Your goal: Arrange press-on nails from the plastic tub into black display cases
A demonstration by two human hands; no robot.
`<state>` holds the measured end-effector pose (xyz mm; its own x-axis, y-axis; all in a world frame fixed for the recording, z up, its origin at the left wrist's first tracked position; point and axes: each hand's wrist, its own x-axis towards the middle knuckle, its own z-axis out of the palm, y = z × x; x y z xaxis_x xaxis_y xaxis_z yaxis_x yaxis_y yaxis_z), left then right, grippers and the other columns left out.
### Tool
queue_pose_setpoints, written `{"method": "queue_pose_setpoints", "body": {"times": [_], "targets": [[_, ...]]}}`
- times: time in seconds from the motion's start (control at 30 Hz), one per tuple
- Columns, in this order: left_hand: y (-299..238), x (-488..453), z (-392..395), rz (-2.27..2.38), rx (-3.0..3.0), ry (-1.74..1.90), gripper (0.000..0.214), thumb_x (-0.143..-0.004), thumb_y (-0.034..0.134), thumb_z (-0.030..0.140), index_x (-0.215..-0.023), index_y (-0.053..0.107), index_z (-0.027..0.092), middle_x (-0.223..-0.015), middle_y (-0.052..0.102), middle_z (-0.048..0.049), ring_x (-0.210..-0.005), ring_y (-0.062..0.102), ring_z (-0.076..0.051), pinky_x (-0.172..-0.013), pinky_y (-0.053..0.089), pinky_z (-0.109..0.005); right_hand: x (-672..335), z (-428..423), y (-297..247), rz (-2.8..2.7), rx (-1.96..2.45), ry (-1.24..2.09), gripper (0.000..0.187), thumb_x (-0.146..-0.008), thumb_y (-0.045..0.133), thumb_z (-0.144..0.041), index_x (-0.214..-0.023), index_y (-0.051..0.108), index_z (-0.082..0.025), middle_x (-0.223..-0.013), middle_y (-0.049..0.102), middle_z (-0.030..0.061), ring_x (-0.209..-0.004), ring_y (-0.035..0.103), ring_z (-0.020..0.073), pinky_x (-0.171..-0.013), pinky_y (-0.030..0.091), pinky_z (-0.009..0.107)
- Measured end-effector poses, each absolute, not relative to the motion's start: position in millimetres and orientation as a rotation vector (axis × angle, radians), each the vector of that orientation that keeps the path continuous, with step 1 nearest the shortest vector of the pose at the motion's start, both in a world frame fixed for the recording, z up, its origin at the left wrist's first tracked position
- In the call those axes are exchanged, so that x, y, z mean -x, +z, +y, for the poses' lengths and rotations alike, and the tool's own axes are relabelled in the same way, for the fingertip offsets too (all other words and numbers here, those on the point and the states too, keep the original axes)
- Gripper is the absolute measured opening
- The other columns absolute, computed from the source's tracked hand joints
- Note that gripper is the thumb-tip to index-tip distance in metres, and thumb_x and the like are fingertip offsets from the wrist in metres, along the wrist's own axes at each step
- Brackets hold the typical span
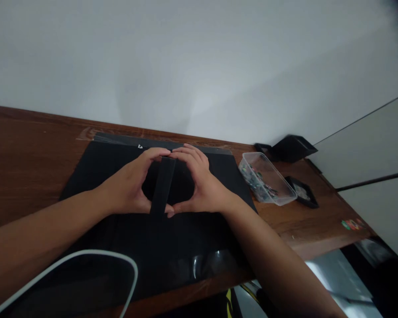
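A black box-like piece [163, 185] with a long narrow face stands between my two hands over a black mat [96, 172]. My left hand [135, 181] is curved around its left side, fingertips at the far end and thumb at the near end. From the right, my right hand [199, 181] curls the same way, its fingertips meeting the left ones at the far end. Both thumbs press close together at the near end. The dark piece blends into the mat, so its full shape is hard to make out. A small white scrap [139, 146] lies near the mat's back edge.
On the wooden table [26, 150], a clear plastic container [268, 181] of small mixed parts stands right of the mat. Beyond it are a small black tray [301, 192] and a black angular object [293, 148]. A white cable [96, 252] loops across the front left. The wall rises behind.
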<state>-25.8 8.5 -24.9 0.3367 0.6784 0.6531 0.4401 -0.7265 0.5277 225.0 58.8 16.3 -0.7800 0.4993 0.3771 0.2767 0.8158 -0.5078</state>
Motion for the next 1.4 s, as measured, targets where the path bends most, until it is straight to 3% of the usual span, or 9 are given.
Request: {"method": "queue_pose_setpoints", "body": {"times": [0.13,0.3,0.4,0.53,0.6,0.8,0.93,1.13,1.4], "targets": [[-17,28,9,1.02,-2.324,1.247,0.112,-0.065,0.1,0.067,-0.158,0.046,0.037,-0.146,0.067,-0.0093,-0.12,0.075,-0.035,-0.103,0.066,-0.053,-234,63,24,-2.462,0.49,0.899,0.13,-0.054,0.104,-0.07,-0.159,0.039,-0.029,-0.168,0.043,0.0177,-0.165,0.032,0.0433,-0.139,0.019,0.066],[-15,29,10,0.998,-2.335,1.207,0.108,-0.065,0.101,0.061,-0.155,0.047,0.038,-0.151,0.063,-0.0091,-0.123,0.074,-0.035,-0.1,0.067,-0.051,-238,66,24,-2.268,0.379,1.356,0.136,-0.05,0.107,-0.067,-0.158,0.032,-0.033,-0.166,0.042,0.0165,-0.158,0.044,0.0388,-0.133,0.035,0.059],[-18,27,10,0.938,-2.347,1.17,0.106,-0.068,0.101,0.058,-0.155,0.044,0.039,-0.155,0.06,-0.0104,-0.131,0.071,-0.037,-0.105,0.065,-0.054,-233,67,15,-2.221,0.39,1.302,0.124,-0.055,0.1,-0.077,-0.153,0.04,-0.031,-0.166,0.042,0.0168,-0.162,0.036,0.04,-0.134,0.031,0.06],[-19,25,8,0.924,-2.357,1.172,0.102,-0.073,0.1,0.052,-0.155,0.04,0.037,-0.158,0.057,-0.0127,-0.142,0.065,-0.039,-0.115,0.06,-0.059,-228,64,8,-2.189,0.359,1.111,0.081,-0.089,0.067,-0.087,-0.141,0.052,-0.027,-0.153,0.053,0.0154,-0.156,0.043,0.0348,-0.136,0.027,0.06],[-18,25,7,0.951,-2.366,1.17,0.1,-0.075,0.099,0.052,-0.154,0.041,0.035,-0.158,0.057,-0.0149,-0.142,0.065,-0.041,-0.115,0.06,-0.06,-227,62,10,-2.203,0.384,0.994,0.071,-0.099,0.048,-0.087,-0.135,0.056,-0.027,-0.148,0.058,0.0142,-0.154,0.046,0.0318,-0.137,0.026,0.057],[-17,25,5,0.948,-2.38,1.15,0.101,-0.072,0.101,0.053,-0.151,0.042,0.033,-0.155,0.059,-0.0158,-0.138,0.068,-0.041,-0.112,0.062,-0.059,-228,55,22,-2.252,0.489,0.74,0.089,-0.097,0.013,-0.096,-0.126,0.064,-0.029,-0.146,0.064,0.0119,-0.156,0.046,0.0316,-0.139,0.024,0.057],[-16,22,5,0.946,-2.347,1.132,0.1,-0.07,0.102,0.051,-0.149,0.044,0.032,-0.154,0.059,-0.0152,-0.139,0.067,-0.04,-0.112,0.062,-0.057,-226,52,23,-2.27,0.445,0.669,0.091,-0.096,0.013,-0.096,-0.126,0.065,-0.028,-0.143,0.064,0.0116,-0.155,0.046,0.0321,-0.139,0.022,0.057],[-14,22,5,0.933,-2.378,1.047,0.098,-0.069,0.101,0.041,-0.148,0.045,0.032,-0.156,0.059,-0.0137,-0.138,0.067,-0.04,-0.111,0.062,-0.056,-222,48,22,-2.194,0.436,0.679,0.087,-0.099,0.009,-0.093,-0.115,0.064,-0.027,-0.131,0.064,0.011,-0.134,0.057,0.0297,-0.129,0.037,0.054],[-9,19,4,0.964,-2.406,0.981,0.086,-0.067,0.102,0.047,-0.138,0.057,0.028,-0.154,0.062,-0.0143,-0.142,0.064,-0.041,-0.117,0.058,-0.058,-224,47,29,-2.244,0.443,0.643,0.091,-0.097,0.003,-0.093,-0.104,0.065,-0.027,-0.119,0.063,0.0094,-0.121,0.059,0.0288,-0.121,0.044,0.054]]}}
